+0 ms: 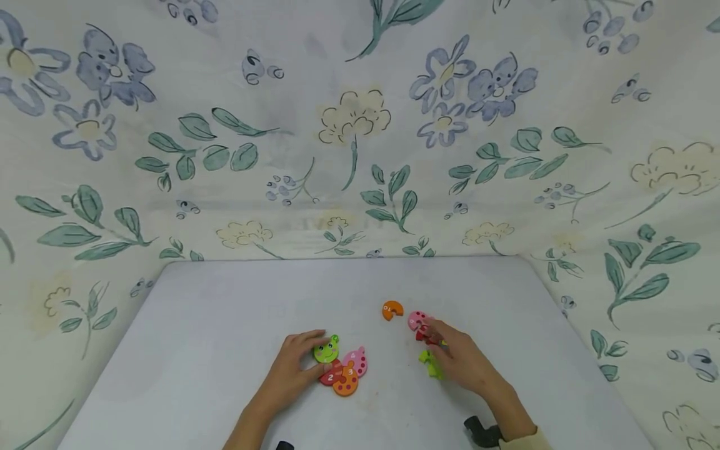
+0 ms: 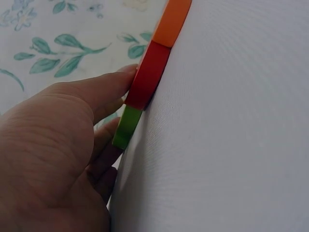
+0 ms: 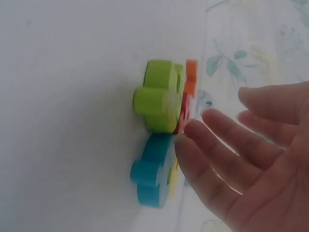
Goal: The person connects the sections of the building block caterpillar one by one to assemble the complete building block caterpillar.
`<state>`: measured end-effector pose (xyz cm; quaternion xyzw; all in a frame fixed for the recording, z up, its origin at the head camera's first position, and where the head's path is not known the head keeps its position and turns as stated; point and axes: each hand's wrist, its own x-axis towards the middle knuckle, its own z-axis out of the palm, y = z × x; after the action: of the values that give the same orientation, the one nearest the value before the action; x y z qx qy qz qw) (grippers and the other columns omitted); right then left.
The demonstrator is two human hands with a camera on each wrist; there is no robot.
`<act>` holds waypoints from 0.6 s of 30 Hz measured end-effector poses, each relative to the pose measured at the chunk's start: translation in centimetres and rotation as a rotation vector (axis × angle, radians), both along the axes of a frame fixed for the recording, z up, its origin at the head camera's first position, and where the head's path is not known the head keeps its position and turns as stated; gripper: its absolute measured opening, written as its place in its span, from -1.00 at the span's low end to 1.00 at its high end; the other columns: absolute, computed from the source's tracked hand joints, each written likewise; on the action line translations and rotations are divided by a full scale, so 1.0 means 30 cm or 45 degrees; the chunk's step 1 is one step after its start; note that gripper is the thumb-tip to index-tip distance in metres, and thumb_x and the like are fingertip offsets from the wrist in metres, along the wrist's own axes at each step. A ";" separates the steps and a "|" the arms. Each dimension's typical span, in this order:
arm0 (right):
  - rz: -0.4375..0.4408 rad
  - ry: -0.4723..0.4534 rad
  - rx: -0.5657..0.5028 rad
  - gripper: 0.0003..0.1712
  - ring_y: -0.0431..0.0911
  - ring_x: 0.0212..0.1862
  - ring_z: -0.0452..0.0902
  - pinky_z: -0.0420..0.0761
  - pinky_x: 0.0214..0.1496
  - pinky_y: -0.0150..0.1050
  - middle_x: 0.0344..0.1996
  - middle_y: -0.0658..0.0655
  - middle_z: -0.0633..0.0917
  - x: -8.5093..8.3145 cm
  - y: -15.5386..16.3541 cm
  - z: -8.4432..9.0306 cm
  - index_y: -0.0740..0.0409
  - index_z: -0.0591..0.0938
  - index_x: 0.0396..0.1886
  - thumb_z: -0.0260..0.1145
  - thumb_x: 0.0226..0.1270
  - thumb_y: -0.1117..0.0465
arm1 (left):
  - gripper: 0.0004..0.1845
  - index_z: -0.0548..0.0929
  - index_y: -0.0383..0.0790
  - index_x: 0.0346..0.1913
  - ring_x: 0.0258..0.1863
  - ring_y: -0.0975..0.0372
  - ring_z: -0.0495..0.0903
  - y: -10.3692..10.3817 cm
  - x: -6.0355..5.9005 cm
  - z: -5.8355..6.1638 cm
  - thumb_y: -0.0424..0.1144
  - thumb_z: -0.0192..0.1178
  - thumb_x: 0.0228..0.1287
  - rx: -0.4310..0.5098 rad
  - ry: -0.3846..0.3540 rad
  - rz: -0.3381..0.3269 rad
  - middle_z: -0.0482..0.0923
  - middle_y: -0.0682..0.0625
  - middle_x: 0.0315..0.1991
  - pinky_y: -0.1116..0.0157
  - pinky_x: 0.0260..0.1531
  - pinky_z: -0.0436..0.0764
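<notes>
My left hand (image 1: 292, 365) holds the edge of a joined caterpillar puzzle. Its thumb lies on the red piece numbered 2 (image 2: 147, 75), and its fingers reach round the green smiling head (image 1: 326, 352). An orange piece numbered 3 (image 1: 345, 383) and a pink piece numbered 4 (image 1: 357, 362) adjoin the red one. Over the loose puzzle pieces on the right hovers my right hand (image 1: 464, 361), fingers loosely extended with nothing held. Under or beside it lie a green piece (image 3: 159, 96), a blue piece (image 3: 148, 176), a pink piece (image 1: 416, 319) and a partly covered red piece (image 1: 421, 335).
A loose orange piece (image 1: 392, 309) lies farther back on the white table (image 1: 253, 294). Floral cloth (image 1: 360, 187) rises behind the table and along both sides. A dark wrist-mounted device (image 1: 482, 432) shows by the right forearm.
</notes>
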<state>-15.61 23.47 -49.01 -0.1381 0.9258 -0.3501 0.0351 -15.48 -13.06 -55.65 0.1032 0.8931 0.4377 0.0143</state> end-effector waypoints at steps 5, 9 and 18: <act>-0.033 -0.023 -0.011 -0.49 0.01 0.20 0.63 0.70 0.16 -0.07 0.20 0.10 0.69 0.002 0.037 -0.005 0.15 0.56 0.40 0.31 0.50 0.39 | -0.47 0.70 0.10 0.25 0.38 0.17 0.36 0.001 0.001 0.001 -0.18 0.56 0.21 0.018 0.002 0.006 0.48 0.24 0.39 -0.05 0.45 0.36; -0.082 -0.007 0.019 -0.48 0.02 0.17 0.62 0.71 0.11 -0.08 0.20 0.11 0.67 0.001 0.060 -0.011 0.13 0.58 0.38 0.38 0.45 0.36 | -0.47 0.70 0.12 0.25 0.38 0.17 0.36 0.004 0.002 0.002 -0.17 0.56 0.21 0.020 0.001 0.004 0.48 0.26 0.39 -0.04 0.45 0.35; -0.134 0.011 0.183 -0.47 0.15 0.32 0.50 0.56 0.32 0.16 0.27 0.18 0.60 -0.001 0.064 -0.035 0.14 0.64 0.30 0.51 0.34 0.27 | -0.49 0.70 0.15 0.24 0.37 0.18 0.36 0.002 0.001 0.005 -0.15 0.55 0.22 -0.008 0.009 0.010 0.49 0.27 0.38 -0.05 0.43 0.38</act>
<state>-15.64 25.38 -50.06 -0.0878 0.9546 -0.2837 0.0224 -15.45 -13.00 -55.49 0.1012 0.8948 0.4347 0.0098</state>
